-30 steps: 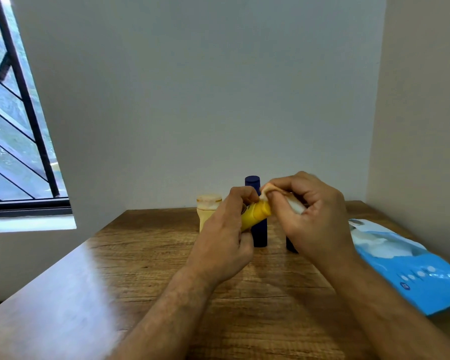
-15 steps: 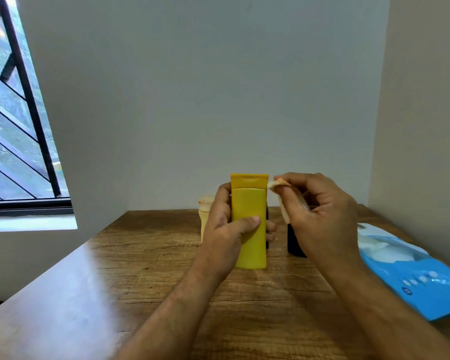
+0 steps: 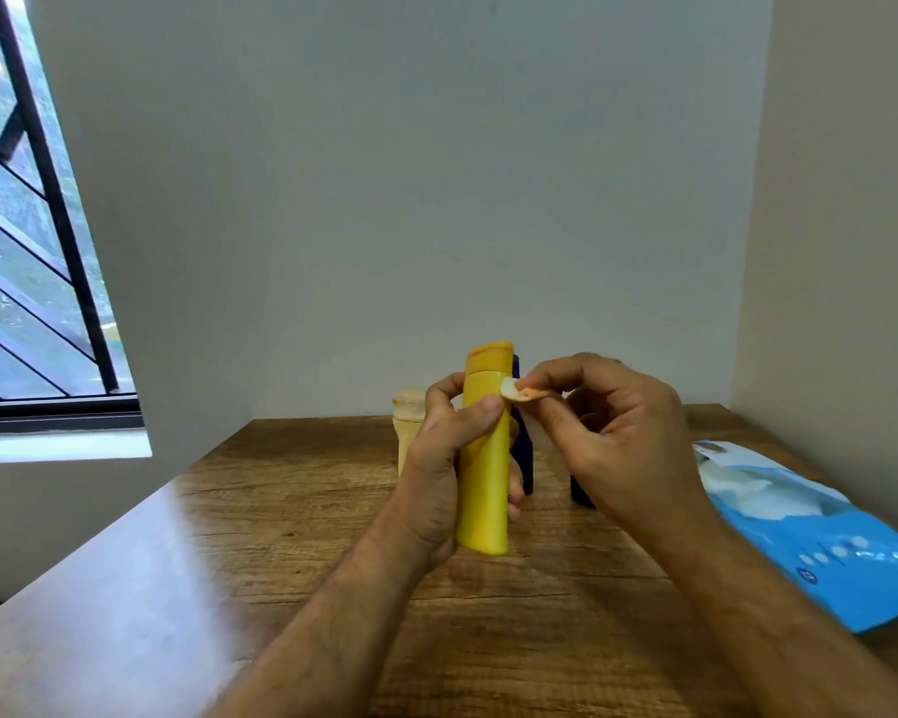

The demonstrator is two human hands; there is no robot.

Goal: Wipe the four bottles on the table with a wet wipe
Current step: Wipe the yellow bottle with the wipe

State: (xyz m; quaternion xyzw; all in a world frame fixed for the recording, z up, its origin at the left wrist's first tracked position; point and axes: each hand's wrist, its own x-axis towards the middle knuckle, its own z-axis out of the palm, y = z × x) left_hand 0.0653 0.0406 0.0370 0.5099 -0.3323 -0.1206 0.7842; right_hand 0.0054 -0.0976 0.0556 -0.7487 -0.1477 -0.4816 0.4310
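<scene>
My left hand (image 3: 439,469) grips a tall yellow bottle (image 3: 483,489) upright above the wooden table (image 3: 281,536). My right hand (image 3: 613,432) pinches a small white wet wipe (image 3: 522,393), stained orange, against the bottle's right side just below its cap. Behind stand a cream bottle (image 3: 408,424) at the left, a dark blue bottle (image 3: 523,448) mostly hidden by the yellow one, and a dark bottle (image 3: 581,492) largely hidden by my right hand.
A blue and white wet wipe pack (image 3: 820,536) lies at the table's right edge. Walls close the table at the back and right. A barred window (image 3: 27,282) is at the left.
The yellow bottle went from lying tilted between my hands to upright, then turned edge-on. My right hand with the wipe moved from the cap to the bottle's side.
</scene>
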